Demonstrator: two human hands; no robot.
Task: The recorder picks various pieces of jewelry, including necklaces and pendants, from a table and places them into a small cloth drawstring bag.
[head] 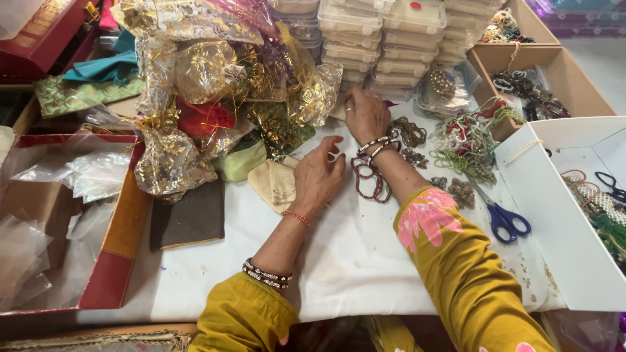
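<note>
Two hands (pixel 342 146) among beaded bracelets (pixel 368 176)

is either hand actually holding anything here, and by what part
It cannot be told for sure. The left hand rests palm-down beside a beige pouch; the right hand reaches toward the gold organza bags, its fingertips hidden.

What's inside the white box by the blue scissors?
The white box is open. Inside lie black scissors, pearly strings and green threads. The picture's edge cuts off the rest, and the box's wall hides its near corner.
</note>
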